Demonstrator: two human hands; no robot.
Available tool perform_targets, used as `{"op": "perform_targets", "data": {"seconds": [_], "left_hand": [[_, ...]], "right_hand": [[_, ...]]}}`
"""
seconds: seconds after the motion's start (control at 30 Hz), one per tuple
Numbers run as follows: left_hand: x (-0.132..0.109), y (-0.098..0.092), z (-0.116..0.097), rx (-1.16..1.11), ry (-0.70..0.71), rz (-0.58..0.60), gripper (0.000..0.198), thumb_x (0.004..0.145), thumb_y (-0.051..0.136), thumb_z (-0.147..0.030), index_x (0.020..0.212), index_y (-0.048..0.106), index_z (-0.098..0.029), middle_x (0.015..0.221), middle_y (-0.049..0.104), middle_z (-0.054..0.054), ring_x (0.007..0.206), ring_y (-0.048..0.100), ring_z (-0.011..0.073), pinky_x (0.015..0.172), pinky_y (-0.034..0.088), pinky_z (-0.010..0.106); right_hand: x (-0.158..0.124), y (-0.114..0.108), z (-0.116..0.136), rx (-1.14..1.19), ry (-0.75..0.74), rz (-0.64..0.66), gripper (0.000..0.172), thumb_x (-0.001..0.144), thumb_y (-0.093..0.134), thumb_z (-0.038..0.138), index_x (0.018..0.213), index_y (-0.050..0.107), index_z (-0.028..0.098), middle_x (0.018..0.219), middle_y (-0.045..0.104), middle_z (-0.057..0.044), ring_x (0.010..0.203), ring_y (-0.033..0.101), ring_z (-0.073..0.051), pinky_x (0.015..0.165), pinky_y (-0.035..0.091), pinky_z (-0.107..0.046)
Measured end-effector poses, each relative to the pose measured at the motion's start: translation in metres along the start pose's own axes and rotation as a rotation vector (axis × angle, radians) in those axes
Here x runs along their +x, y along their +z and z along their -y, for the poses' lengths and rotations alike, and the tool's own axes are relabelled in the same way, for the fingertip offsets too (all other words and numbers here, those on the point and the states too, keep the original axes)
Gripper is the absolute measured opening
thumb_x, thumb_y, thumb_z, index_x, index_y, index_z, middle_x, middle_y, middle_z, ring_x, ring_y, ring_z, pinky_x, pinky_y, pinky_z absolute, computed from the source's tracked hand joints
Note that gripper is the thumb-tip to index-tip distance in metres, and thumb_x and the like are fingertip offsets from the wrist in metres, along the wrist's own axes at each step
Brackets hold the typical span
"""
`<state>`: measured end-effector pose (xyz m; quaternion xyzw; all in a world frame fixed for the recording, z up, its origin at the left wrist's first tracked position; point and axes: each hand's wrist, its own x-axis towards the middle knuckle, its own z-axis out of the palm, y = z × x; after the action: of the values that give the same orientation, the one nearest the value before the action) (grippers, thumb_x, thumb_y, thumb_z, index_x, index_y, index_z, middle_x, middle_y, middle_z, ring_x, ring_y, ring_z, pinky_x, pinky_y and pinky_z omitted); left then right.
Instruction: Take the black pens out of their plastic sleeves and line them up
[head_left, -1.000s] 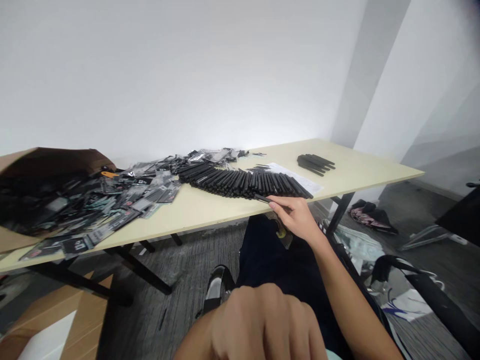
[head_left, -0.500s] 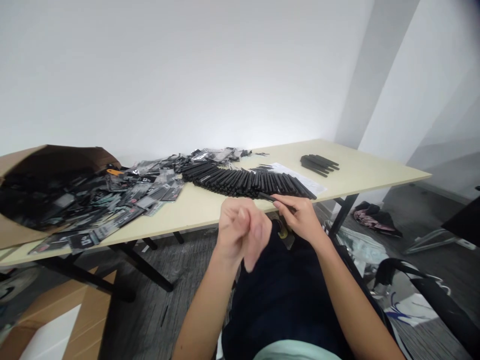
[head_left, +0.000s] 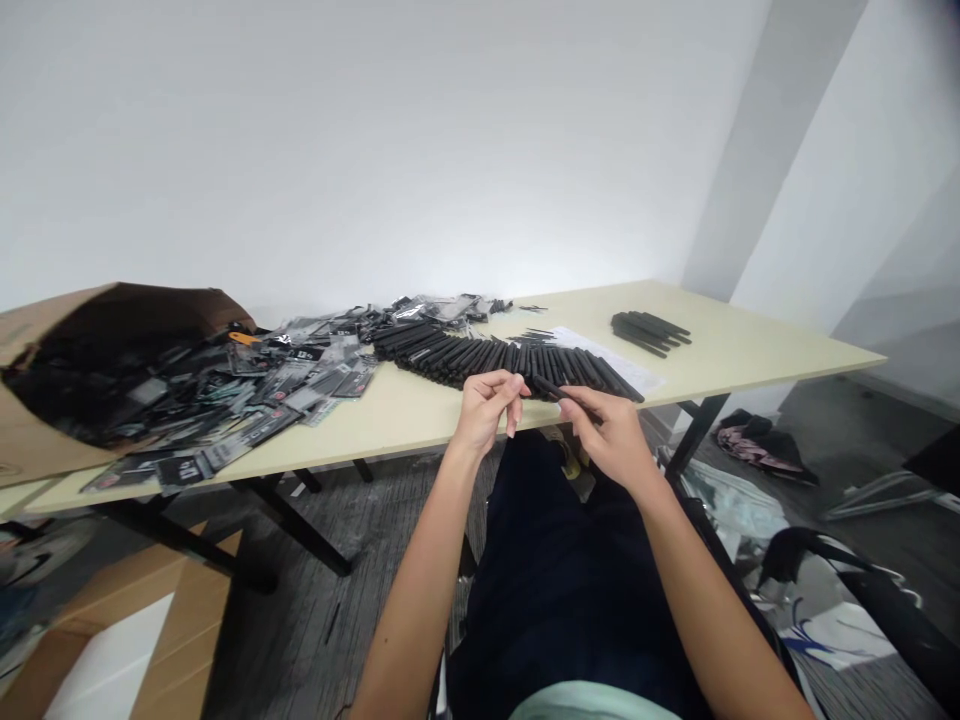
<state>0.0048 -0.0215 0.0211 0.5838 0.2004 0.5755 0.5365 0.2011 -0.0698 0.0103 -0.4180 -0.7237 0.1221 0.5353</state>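
My right hand (head_left: 611, 435) is closed on a thin black pen-like stick (head_left: 553, 389) at the table's near edge. My left hand (head_left: 487, 405) meets the stick's left end with its fingertips pinched on it. Just behind both hands lies a long row of the same black sticks (head_left: 495, 358) on the beige table (head_left: 397, 415).
A heap of small plastic packets (head_left: 247, 385) covers the table's left side, spilling from an open cardboard box (head_left: 82, 370). A smaller bundle of black sticks (head_left: 649, 331) lies at far right near a white sheet (head_left: 600, 352). Bags and clutter sit on the floor at right.
My left hand rose from close under the camera to the table's edge and took the left end of the stick. My right hand stayed on the stick, shifting slightly.
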Motion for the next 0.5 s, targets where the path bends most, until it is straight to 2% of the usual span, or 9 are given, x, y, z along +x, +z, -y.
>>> {"op": "perform_targets", "data": {"seconds": [0.1,0.27,0.4,0.5], "left_hand": [[0.001,-0.004,0.004,0.045,-0.024,0.017,0.04,0.082,0.083,-0.049,0.082,0.068,-0.012,0.049,0.064,-0.002,0.029,0.048,0.0071,0.032,0.033,0.016],[0.001,-0.01,0.011,0.046,-0.051,-0.002,0.047,0.088,0.075,-0.056,0.075,0.068,-0.01,0.05,0.064,0.001,0.03,0.05,0.0078,0.031,0.034,0.017],[0.0,-0.016,0.017,0.022,-0.038,0.008,0.044,0.073,0.09,-0.049,0.075,0.067,-0.011,0.049,0.063,-0.001,0.03,0.049,0.0069,0.031,0.035,0.016],[-0.001,-0.017,0.019,0.034,-0.063,0.041,0.046,0.068,0.093,-0.048,0.08,0.065,-0.012,0.052,0.065,-0.002,0.032,0.051,0.0077,0.032,0.038,0.016]], "right_hand": [[0.0,0.0,0.002,-0.001,-0.009,0.009,0.027,0.102,0.057,0.034,0.109,0.077,0.017,0.083,0.077,-0.005,0.064,0.067,-0.018,0.06,0.049,-0.03],[-0.001,0.001,0.0,0.0,-0.009,0.004,0.026,0.101,0.059,0.033,0.111,0.076,0.017,0.085,0.078,-0.006,0.07,0.071,-0.02,0.061,0.051,-0.03],[-0.002,0.005,0.0,0.011,-0.023,0.022,0.026,0.101,0.059,0.033,0.112,0.077,0.018,0.088,0.079,-0.007,0.079,0.075,-0.023,0.069,0.055,-0.031],[-0.003,0.007,0.001,0.019,-0.034,0.07,0.025,0.101,0.059,0.032,0.113,0.077,0.019,0.085,0.079,-0.006,0.076,0.075,-0.022,0.072,0.056,-0.032]]}}
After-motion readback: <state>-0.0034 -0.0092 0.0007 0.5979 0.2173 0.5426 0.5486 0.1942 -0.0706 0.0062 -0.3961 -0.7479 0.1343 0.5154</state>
